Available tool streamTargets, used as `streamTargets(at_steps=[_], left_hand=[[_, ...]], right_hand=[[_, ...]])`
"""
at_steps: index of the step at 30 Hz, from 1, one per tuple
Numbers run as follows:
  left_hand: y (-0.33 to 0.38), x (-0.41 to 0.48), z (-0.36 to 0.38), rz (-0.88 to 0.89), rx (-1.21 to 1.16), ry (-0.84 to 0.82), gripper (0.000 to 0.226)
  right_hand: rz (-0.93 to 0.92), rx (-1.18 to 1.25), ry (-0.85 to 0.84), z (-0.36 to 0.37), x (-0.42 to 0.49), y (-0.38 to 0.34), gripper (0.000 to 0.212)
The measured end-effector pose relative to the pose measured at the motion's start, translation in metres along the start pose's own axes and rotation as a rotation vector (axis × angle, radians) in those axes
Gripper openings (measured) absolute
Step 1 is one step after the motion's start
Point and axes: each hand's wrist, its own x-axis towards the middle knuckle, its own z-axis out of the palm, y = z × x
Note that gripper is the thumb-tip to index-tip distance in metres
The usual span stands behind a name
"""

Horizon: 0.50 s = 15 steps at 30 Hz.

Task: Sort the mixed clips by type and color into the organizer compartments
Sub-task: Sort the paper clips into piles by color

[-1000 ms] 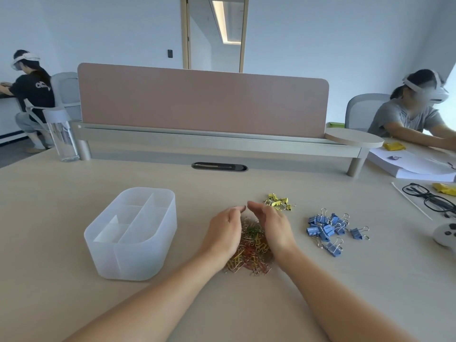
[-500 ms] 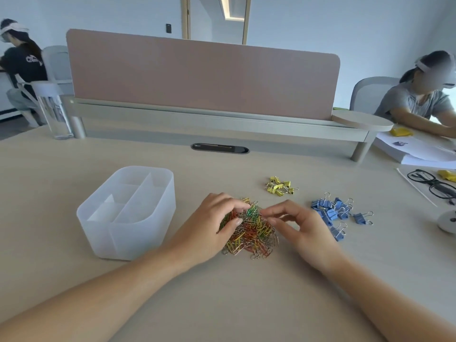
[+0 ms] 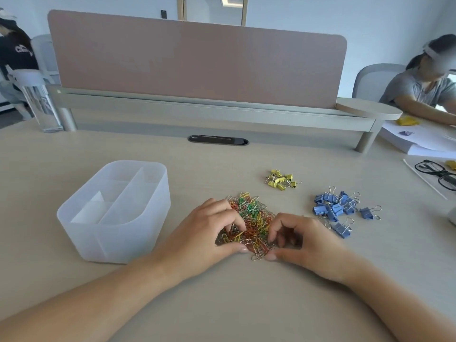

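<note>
A heap of mixed coloured paper clips [image 3: 251, 215] lies on the desk in front of me. My left hand [image 3: 209, 233] curls round the heap's left side, fingers and thumb digging into the clips. My right hand [image 3: 303, 240] curls round its right side the same way, thumb flat on the desk. A translucent white organizer [image 3: 84, 233] with several compartments stands to the left, apart from the heap. A small pile of yellow binder clips [image 3: 281, 180] lies behind and to the right. A pile of blue binder clips [image 3: 338, 208] sits right of my right hand.
A pink divider screen on a grey shelf [image 3: 197, 109] closes the desk's far side. A clear bottle [image 3: 39, 104] stands far left. Black glasses [image 3: 436, 174] and papers [image 3: 419, 141] lie far right, where another person sits. A cable slot [image 3: 218, 140] is in mid-desk.
Both hands slid nearer along the heap and their fingers curled in tighter around the paper clips. The camera tipped down and closer.
</note>
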Motion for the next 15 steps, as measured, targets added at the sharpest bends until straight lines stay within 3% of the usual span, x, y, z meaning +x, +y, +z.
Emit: streamTargets(at_steps=[7, 10, 15], left_hand=[[0.007, 0.003, 0.001, 0.189, 0.075, -0.004, 0.026], [0.009, -0.001, -0.001, 0.273, 0.153, -0.056, 0.046], [0.004, -0.001, 0.001, 0.223, 0.154, -0.039, 0.044]], right_hand=[[0.004, 0.148, 0.102, -0.001, 0.002, 0.006, 0.006], [-0.001, 0.105, 0.127, -0.009, -0.001, 0.012, 0.013], [0.012, 0.024, 0.081, -0.015, -0.003, 0.016, 0.017]])
